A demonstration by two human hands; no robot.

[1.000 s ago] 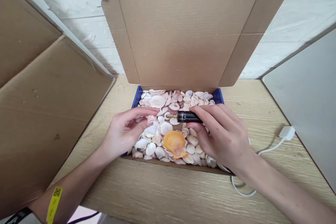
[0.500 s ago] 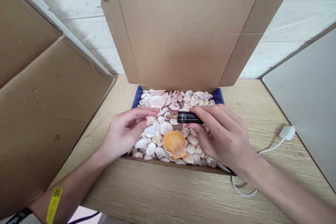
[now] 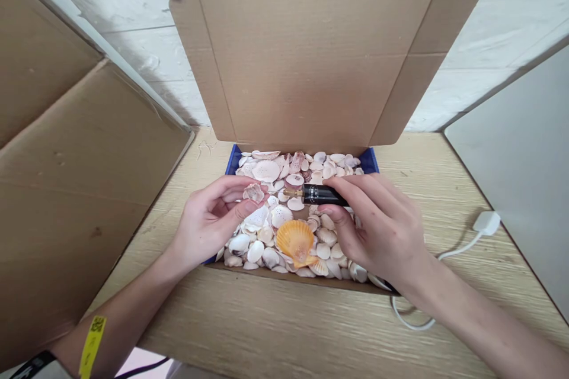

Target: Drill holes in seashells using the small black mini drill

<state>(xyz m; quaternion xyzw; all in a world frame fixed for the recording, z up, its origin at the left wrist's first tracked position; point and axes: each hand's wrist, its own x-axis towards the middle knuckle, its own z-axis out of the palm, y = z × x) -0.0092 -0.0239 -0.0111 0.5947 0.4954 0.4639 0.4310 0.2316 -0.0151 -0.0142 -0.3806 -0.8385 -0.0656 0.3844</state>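
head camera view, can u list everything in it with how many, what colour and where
held shell: 1, pinkish white, in the left hand
rotary tool: 1, black with brass tip, in the right hand
orange shell: 1, orange, near the front of the box
other shells: too many to count, mostly white and cream, filling the box
box: 1, brown with blue ends, lid open, on the table
table: 1, pale wood
cardboard: brown, left side, pieces unclear
wall: 1, white, behind
panel: 1, pale grey, right side
white plug: 1, with cable, right of the box
yellow label: 1, left forearm
hands: 2, bare, over the box
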